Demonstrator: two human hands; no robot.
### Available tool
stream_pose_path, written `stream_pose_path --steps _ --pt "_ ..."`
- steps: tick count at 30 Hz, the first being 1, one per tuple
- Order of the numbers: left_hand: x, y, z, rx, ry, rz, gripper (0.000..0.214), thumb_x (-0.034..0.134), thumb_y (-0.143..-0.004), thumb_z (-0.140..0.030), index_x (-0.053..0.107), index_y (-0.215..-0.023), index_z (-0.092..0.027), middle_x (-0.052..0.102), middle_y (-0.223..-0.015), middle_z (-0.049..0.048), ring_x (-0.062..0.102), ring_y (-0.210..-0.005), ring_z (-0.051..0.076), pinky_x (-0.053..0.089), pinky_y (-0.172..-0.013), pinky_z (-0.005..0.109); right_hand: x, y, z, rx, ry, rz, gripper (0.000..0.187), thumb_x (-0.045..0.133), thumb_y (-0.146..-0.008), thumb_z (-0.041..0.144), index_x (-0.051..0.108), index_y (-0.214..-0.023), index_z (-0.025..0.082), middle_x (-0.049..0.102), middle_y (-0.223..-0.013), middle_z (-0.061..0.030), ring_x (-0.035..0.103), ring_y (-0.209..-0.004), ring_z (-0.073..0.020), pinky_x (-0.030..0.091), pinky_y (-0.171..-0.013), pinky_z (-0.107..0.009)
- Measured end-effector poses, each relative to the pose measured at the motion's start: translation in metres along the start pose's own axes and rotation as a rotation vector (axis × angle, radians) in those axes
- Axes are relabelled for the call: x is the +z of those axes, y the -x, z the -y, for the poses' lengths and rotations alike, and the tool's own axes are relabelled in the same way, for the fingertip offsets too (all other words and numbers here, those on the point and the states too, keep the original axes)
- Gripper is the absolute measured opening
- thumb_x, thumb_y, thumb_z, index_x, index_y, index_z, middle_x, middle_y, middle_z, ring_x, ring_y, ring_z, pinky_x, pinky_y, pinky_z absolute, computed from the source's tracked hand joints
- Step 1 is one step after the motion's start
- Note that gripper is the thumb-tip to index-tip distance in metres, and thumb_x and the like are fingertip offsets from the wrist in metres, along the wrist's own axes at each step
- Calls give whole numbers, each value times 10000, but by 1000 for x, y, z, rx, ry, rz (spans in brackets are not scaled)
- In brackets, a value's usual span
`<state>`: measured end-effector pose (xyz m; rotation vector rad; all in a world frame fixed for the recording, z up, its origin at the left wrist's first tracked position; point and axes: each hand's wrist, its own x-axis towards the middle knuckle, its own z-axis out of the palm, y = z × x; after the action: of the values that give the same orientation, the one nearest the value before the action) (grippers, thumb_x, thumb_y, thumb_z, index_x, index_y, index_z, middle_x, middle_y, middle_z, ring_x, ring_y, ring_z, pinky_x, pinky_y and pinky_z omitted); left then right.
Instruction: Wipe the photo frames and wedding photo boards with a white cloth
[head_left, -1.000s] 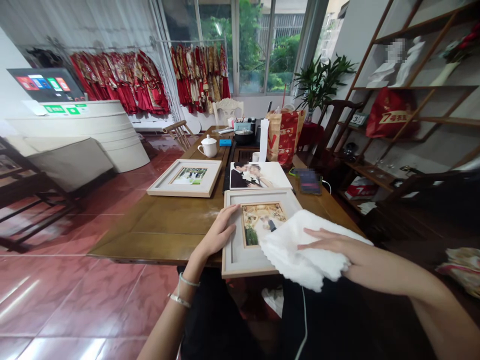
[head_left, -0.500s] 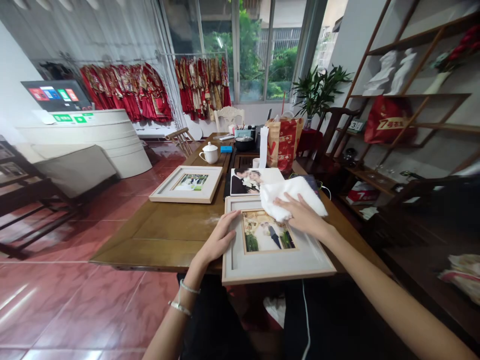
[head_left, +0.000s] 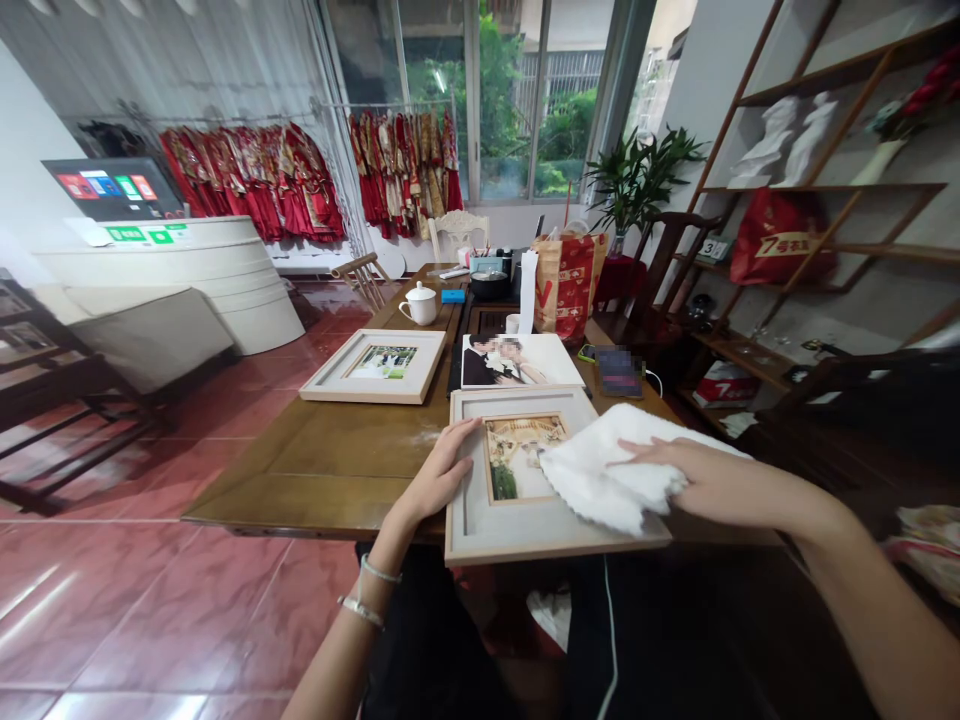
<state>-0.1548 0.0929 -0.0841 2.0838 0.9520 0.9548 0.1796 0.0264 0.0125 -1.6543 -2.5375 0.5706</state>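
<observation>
Wiping well here, as the head view shows it, calls for a steady frame and light, even pressure; the left hand point(head_left: 442, 475) lies on the left border of the pale wooden rectangular picture frame point(head_left: 517, 532), fingers close together and thumb apart, a good place to brace it; the right hand point(head_left: 679, 468) lies over the white fluffy cloth point(head_left: 585, 475) on the frame's right side, fingers spread; smoothing the folds flat and taking overlapping strokes into the corners should serve best, with no hard push at the near edge, which seems to jut past the brown wooden table point(head_left: 315, 482).

The cloth hides the right part of the small colour photo point(head_left: 506, 465) and much of the frame's right border; whether the right fingers also pinch a fold I cannot tell; the dark flat device point(head_left: 619, 372) beyond is pixelated; both forearms are cut off by the picture's edges.
</observation>
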Motion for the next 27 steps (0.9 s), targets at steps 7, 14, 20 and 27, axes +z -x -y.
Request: stream_pose_path --steps 7,14,20,27 --pt "0 1 0 10 20 -7 533 413 -835 -119 382 -1354 -237 359 -1425 71 260 -1345 219 153 -1140 442 30 -59 6 26 157 -210 676 458 -627 88 511 -1293 184 496 -1350 -29 261 -1352 -261 176 -1119 -463" --pt "2 0 -1 14 15 -32 456 331 -892 -157 401 -1339 -216 393 -1400 81 305 -1318 207 195 -1128 419 51 -34 76 -312 -55 -44 710 478 -599 78 511 -1290 235 480 -1365 -7 303 -1338 -212 181 -1128 -420" --pt "2 -1 0 26 4 -34 451 342 -887 -150 412 -1328 -215 407 -1386 81 310 -1314 198 186 -1132 407 41 0 62 -239 -125 17 654 469 -649 66 548 -1248 316 503 -1344 31 396 -1286 -215 295 -1084 -389" --pt "1 0 0 23 18 -12 503 407 -858 -142 376 -1354 -228 374 -1413 69 282 -1336 202 172 -1139 401 34 6 9 68 126 -160 679 453 -595 55 585 -1210 312 464 -1374 22 398 -1282 -262 329 -1066 -435"
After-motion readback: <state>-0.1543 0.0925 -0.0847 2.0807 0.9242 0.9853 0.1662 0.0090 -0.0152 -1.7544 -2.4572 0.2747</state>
